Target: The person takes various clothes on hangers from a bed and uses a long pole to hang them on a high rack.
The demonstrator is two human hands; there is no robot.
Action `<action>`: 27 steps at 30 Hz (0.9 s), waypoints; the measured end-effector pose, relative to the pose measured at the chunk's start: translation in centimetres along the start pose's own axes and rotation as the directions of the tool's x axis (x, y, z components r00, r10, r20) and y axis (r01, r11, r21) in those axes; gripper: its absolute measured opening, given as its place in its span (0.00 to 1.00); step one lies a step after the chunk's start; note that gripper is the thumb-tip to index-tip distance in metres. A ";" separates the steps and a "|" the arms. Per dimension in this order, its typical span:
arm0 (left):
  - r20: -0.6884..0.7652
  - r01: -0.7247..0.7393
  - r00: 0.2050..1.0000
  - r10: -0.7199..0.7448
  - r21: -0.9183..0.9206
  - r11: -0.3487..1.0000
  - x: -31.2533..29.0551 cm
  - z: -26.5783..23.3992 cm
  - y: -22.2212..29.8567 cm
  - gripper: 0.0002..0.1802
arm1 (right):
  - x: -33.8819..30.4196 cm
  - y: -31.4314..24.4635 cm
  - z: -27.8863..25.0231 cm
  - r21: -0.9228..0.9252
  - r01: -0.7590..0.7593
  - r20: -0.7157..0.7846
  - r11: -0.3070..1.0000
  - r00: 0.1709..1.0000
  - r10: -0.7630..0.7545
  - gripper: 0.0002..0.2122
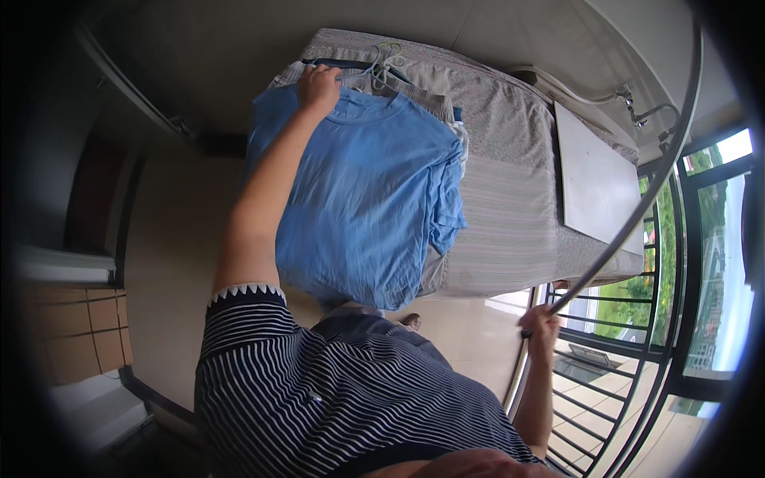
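Observation:
A blue T-shirt (358,183) lies spread on top of a pile of clothes, its hem hanging toward me. My left hand (320,86) is closed at its neckline, on the left shoulder side; what lies under the fingers is partly hidden. Just right of that hand, the hooks of several clothes hangers (386,64) stick out past the collars. Grey striped clothing (434,103) shows beneath the shirt. Off to the right, my right hand (542,325) is wrapped round the lower end of a long metal pole (621,239), which rises toward the upper right.
A patterned cloth (510,183) covers the long surface under the clothes. On its right part rests a white board (594,175). Taps (633,107) are fixed to the wall behind. Window bars (606,374) run along the right. A cardboard box (84,331) stands at the left.

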State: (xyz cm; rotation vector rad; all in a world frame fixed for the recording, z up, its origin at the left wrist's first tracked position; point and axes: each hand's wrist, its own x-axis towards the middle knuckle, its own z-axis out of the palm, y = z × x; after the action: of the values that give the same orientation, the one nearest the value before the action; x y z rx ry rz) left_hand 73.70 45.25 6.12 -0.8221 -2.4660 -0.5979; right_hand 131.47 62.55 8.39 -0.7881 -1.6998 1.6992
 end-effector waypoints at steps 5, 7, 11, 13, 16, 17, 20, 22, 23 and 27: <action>0.276 -0.026 0.961 -0.033 0.208 0.978 2.9 2.2 -0.9 0.08 | 4.2 -5.1 6.2 0.000 -0.246 -0.155 0.969 0.957 0.243 0.11; 0.271 -0.072 0.962 0.028 0.154 0.985 3.6 2.8 -1.5 0.07 | 4.8 -5.3 7.8 0.022 -0.267 -0.197 0.963 0.944 0.266 0.12; 0.065 -0.132 0.989 0.136 -0.061 0.989 3.0 1.2 -3.1 0.06 | 1.1 -3.3 5.8 0.052 -0.207 -0.191 0.977 0.958 0.213 0.12; -0.103 -0.188 0.980 0.168 -0.234 0.954 1.9 -2.3 -2.8 0.05 | -2.2 -0.9 3.8 0.093 -0.188 -0.112 0.978 0.974 0.197 0.10; -0.301 -0.326 0.928 0.221 -0.364 0.872 -1.3 -10.1 -0.6 0.05 | -5.7 -0.4 4.1 0.041 -0.258 0.016 0.965 0.966 0.257 0.06; -0.316 -0.333 0.922 0.226 -0.346 0.877 -2.9 -12.8 0.1 0.05 | -5.9 -0.8 4.4 0.109 -0.180 0.006 0.978 0.984 0.181 0.06; -0.385 -0.451 0.853 0.353 -0.202 0.870 -8.5 -22.1 4.1 0.05 | -6.7 -1.8 5.9 0.214 -0.175 -0.094 0.961 0.975 0.199 0.07; -0.435 -0.575 0.772 0.463 -0.169 0.801 -11.5 -27.4 6.4 0.07 | -9.0 0.0 5.5 0.197 -0.139 -0.126 0.971 0.978 0.166 0.08; -0.458 -0.613 0.742 0.489 -0.167 0.772 -12.9 -29.6 7.2 0.08 | -10.6 0.1 5.7 0.186 -0.128 -0.172 0.974 0.972 0.161 0.09; -0.500 -0.747 0.631 0.593 -0.185 0.638 -18.0 -36.0 10.4 0.09 | -18.8 2.0 4.3 0.226 -0.099 -0.203 0.969 0.968 0.146 0.11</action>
State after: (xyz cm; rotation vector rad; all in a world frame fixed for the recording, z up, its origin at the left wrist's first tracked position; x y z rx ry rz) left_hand 103.63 25.77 27.39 -1.5255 -1.4845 -0.8426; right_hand 140.19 45.41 6.25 -0.9559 -1.3190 1.7703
